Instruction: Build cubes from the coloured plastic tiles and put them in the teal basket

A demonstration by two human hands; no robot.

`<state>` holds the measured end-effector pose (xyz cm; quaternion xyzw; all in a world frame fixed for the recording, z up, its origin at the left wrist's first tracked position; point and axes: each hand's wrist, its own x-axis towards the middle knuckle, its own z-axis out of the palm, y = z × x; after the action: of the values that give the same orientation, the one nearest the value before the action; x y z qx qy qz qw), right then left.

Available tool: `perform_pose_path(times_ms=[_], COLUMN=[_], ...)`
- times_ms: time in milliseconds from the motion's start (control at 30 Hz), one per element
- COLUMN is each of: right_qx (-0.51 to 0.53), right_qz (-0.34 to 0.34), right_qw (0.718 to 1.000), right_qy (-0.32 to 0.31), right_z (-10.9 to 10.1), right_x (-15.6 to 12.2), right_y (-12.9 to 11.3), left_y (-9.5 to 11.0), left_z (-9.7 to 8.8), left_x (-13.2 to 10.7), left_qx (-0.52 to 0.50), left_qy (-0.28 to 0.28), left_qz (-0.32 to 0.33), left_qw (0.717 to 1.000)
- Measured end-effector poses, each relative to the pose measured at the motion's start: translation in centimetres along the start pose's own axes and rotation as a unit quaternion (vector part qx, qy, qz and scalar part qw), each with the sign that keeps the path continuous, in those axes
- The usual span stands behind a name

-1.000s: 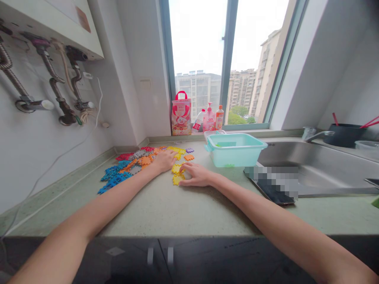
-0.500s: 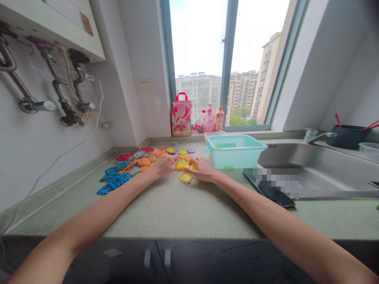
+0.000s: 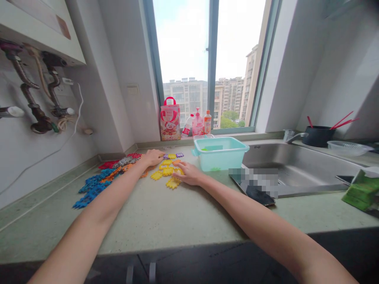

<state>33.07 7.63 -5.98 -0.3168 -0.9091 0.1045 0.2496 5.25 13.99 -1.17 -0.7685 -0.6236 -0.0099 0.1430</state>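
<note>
Well, my left grip (image 3: 152, 157) lay open beside the coloured foam tiles (image 3: 102, 183); my right grip (image 3: 189, 174) was open too, fingertips (image 3: 178, 164) almost touching the yellow tiles (image 3: 167, 171) on the table (image 3: 177, 213). Labels on the sill bottles (image 3: 197, 125) were unreadable; a pixelated patch (image 3: 253, 182) hid part of the sink's edge.

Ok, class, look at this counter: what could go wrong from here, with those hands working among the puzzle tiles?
The left forearm lies against the coloured tiles, so it could drag them out of place. The right hand is close to the teal basket, and a careless sweep might bump it. Beyond the basket is the steel sink, where a stray tile could drop; the phone lying by the sink could also get knocked.
</note>
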Motion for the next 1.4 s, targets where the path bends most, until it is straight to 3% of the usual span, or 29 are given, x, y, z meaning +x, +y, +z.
perform_pose_path(times_ms=[200, 367, 500, 667, 900, 1033, 1167, 1300, 1400], right_qx=[-0.022, -0.024, -0.03, -0.025, -0.033, -0.033, -0.026, -0.021, -0.005], right_qz=[0.004, 0.01, 0.012, 0.005, 0.0, 0.0, 0.005, 0.001, -0.016], right_qw=[1.0, 1.0, 0.999, 1.0, 0.999, 0.999, 0.999, 0.999, 1.0], right_qy=[-0.01, -0.015, -0.018, -0.012, -0.017, -0.027, -0.026, -0.025, -0.019], right_z=[0.3, 0.0, -0.3, -0.2, -0.2, -0.4, -0.2, 0.3, 0.8], right_x=[0.1, 0.0, -0.1, 0.0, 0.0, -0.1, 0.0, 0.0, 0.0], right_y=[0.1, -0.3, -0.7, -0.4, -0.3, -0.5, -0.4, 0.1, 0.7], left_y=[0.5, 1.6, 3.8, 6.2, 6.4, 5.3, 4.5, 5.4, 6.4], left_z=[-1.1, -2.8, -2.9, -1.9, -2.4, -3.9, -4.9, -4.4, -3.6], left_x=[-1.1, -1.2, 0.1, 2.5, 2.7, -0.4, -6.4, -12.8, -15.1], left_qx=[0.071, 0.042, -0.016, 0.007, 0.028, 0.031, 0.019, -0.014, -0.065], left_qy=[0.06, 0.088, 0.057, 0.03, 0.048, 0.083, 0.154, 0.126, 0.114], left_qz=[0.056, 0.021, 0.023, 0.001, 0.012, 0.017, 0.064, 0.133, 0.13], left_qw=[0.994, 0.995, 0.998, 1.0, 0.998, 0.996, 0.986, 0.983, 0.983])
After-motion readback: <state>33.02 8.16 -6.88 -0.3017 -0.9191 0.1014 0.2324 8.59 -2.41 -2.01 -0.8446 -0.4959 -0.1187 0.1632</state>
